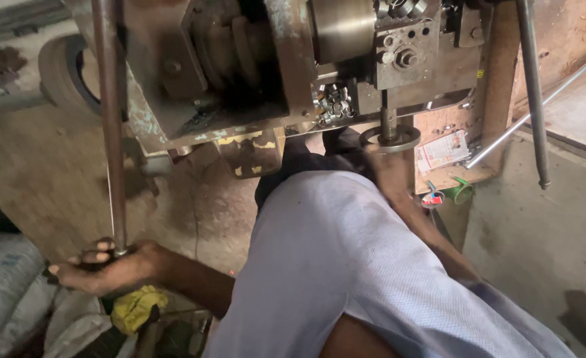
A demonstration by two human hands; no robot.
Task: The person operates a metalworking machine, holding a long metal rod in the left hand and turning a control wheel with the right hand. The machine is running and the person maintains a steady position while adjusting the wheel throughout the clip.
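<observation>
My left hand [104, 266] is at the lower left, fingers curled around the bottom end of a long rusty metal rod [111, 119] that runs straight up past the machine. My right hand [391, 174] reaches forward over my light blue trouser leg [346, 265] to a round steel handwheel [391, 139] under the lathe carriage [406, 53]. It grips the wheel's lower rim and is blurred. A shiny steel chuck [343, 26] sits above, on the worn green machine body [174, 66].
A second dark rod [533, 93] hangs at the right, crossed by a bright slanted bar [538, 109]. A tyre [61, 73] lies upper left. White sacks [8, 285] and a yellow cloth [134, 308] are near my left hand. A printed paper [442, 149] and green tool [462, 192] lie beyond the wheel.
</observation>
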